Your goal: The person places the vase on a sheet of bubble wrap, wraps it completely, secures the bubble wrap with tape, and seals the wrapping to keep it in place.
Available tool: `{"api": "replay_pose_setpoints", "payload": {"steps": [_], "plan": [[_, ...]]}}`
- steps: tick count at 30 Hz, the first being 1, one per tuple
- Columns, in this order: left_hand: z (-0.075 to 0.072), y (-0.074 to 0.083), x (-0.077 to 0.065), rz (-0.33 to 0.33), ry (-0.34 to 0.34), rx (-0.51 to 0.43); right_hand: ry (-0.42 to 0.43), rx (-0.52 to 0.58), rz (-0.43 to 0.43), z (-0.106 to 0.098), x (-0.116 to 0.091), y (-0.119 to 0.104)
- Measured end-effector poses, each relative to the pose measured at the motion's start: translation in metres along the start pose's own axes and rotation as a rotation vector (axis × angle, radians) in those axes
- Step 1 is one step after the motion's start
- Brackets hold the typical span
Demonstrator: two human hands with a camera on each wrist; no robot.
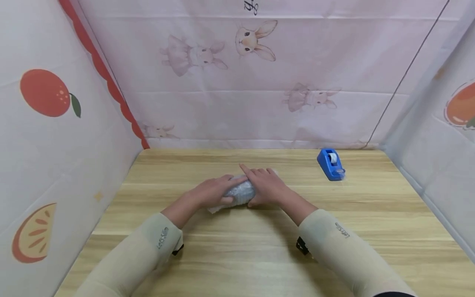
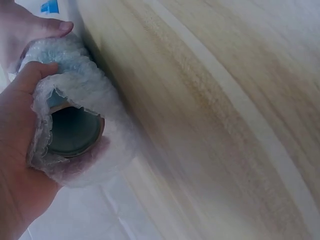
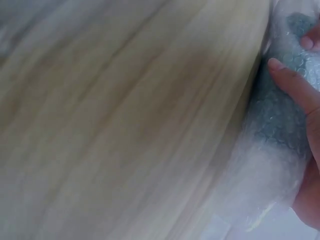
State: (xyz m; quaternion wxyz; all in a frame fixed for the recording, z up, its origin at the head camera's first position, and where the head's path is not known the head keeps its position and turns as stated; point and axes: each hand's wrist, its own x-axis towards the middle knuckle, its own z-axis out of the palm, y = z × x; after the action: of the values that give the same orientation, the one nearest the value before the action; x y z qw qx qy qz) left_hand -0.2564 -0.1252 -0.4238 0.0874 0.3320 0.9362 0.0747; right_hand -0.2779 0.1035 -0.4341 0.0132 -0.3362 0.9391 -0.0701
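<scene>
A round vessel with a dark blue-green inside [image 2: 75, 132] and brownish rim lies on its side in bubble wrap [image 1: 240, 193], near the middle of the table. My left hand [image 1: 211, 193] grips its left end, thumb on the near side and fingers over the top. Around the right part, my right hand [image 1: 268, 186] holds the wrap, with the thumb low in front and fingers spread over it. Both thumbs lie on the wrap in the right wrist view, where its other end [image 3: 260, 185] is loose and translucent. The wrap's torn edge leaves the vessel's mouth uncovered on the left.
A blue tape dispenser [image 1: 331, 165] with a roll of clear tape stands at the back right of the wooden table [image 1: 237, 255]. Printed cloth walls [image 1: 230, 115] rise behind the table and on both sides.
</scene>
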Motion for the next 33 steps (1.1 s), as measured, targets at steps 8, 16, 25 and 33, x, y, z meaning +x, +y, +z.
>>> {"api": "replay_pose_setpoints", "payload": {"steps": [8,16,25,33], "plan": [[0.000,0.000,-0.007,0.096,0.072,0.098,0.017,-0.032,-0.017,0.003,-0.003,0.004],[0.004,-0.006,-0.024,0.279,0.194,0.223,0.041,-0.062,-0.075,0.005,-0.003,0.006],[0.003,-0.010,-0.036,0.643,0.593,0.354,0.063,-0.088,-0.140,0.005,-0.003,0.013],[-0.016,0.011,-0.010,0.253,0.533,0.026,0.084,-0.111,-0.252,0.002,-0.004,0.019]]}}
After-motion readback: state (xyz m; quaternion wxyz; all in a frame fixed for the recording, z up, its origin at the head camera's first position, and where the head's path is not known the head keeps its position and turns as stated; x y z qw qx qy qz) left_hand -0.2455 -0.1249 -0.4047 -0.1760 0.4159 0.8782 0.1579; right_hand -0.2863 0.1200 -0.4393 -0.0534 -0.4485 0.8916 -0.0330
